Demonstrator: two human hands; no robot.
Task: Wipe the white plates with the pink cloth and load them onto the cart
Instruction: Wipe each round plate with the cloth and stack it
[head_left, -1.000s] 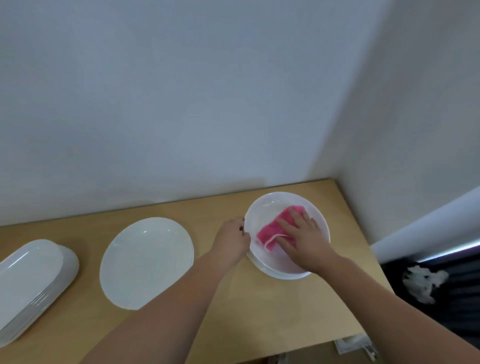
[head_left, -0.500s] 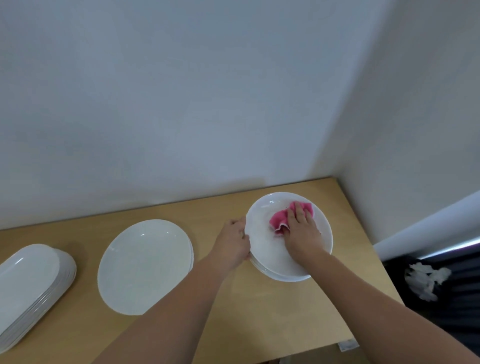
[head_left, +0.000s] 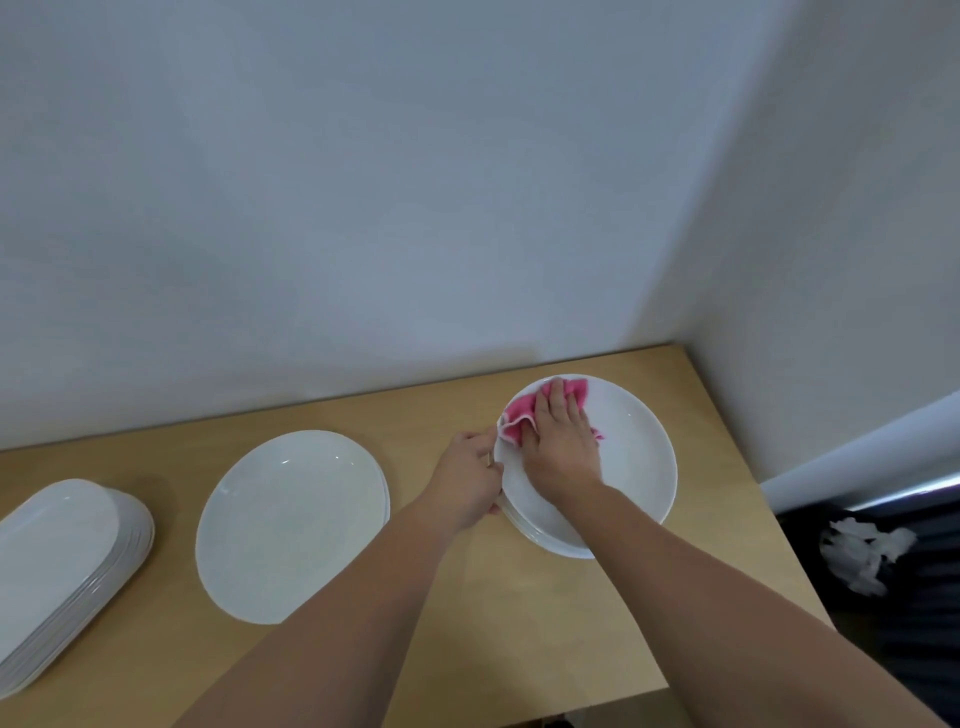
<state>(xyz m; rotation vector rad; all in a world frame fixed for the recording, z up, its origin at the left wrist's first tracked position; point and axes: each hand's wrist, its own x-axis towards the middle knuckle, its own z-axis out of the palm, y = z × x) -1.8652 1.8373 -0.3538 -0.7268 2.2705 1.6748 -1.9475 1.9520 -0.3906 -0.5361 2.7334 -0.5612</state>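
— Right hand (head_left: 563, 447)?
— Laid flat on the pink cloth (head_left: 519, 410), fingers straight, pressing it onto the far left part of the top plate (head_left: 639, 457).
— Left hand (head_left: 470, 480)?
— Gripping the left edge of the round stack (head_left: 545, 543), fingers curled round the rim (tips tucked out of sight).
— Whereabouts on the desk (head_left: 519, 623)?
— Right end, close to the wall corner. Oval plates (head_left: 291, 525) in the middle, well apart from the round stack; long plates (head_left: 52, 551) piled at the left end.
— Off the desk?
— Something white and crumpled (head_left: 862, 553) lower right, against dark
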